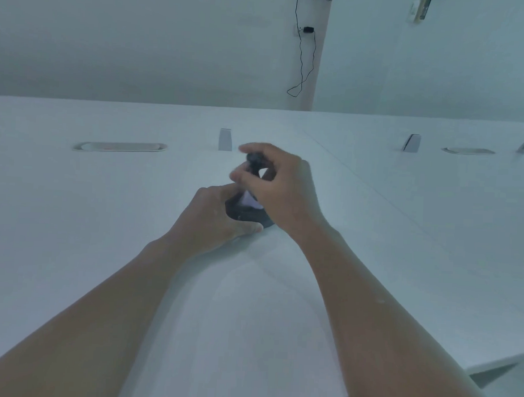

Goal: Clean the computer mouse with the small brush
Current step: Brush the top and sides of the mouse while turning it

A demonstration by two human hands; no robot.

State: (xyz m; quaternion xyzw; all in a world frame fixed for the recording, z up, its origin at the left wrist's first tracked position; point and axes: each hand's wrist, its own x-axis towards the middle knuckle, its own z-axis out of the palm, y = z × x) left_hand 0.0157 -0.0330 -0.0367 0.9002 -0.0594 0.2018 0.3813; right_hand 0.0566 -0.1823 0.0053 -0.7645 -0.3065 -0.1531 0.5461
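Left hand (215,217) grips mouse (245,212) on table (102,251). Right hand (273,181) pinches small brush (253,163) above it. Risk: mouse slides if brush pushes sideways, grip too light.

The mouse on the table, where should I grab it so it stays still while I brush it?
Grip the mouse by its low side edges, coming from the left as the left hand does here, fingers curled round it and resting on the table. That probably leaves its top free for the small brush, which the right hand pinches above it.
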